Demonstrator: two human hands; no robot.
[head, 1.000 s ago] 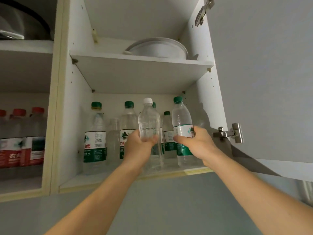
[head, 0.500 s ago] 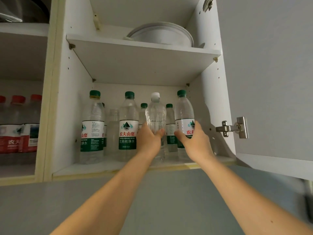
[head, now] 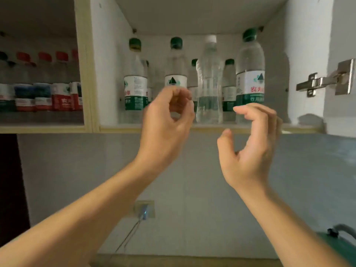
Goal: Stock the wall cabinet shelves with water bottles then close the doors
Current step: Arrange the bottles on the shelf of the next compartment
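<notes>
A clear white-capped bottle stands upright at the front of the lower shelf of the wall cabinet. Right of it stands a green-capped bottle; more green-capped bottles fill the shelf to the left and behind. My left hand hangs just in front of the shelf with loosely curled fingers, holding nothing. My right hand is a little lower, fingers loosely bent, also empty. Neither hand touches a bottle.
The left compartment holds several red-capped bottles. The right cabinet door stands open, its metal hinge sticking out. Below the cabinet is a grey wall with a socket and a cable. A green object sits at lower right.
Both hands have let go of their bottles and drawn back and down from the shelf. The two bottles now stand on the shelf. The view has tilted downward.
</notes>
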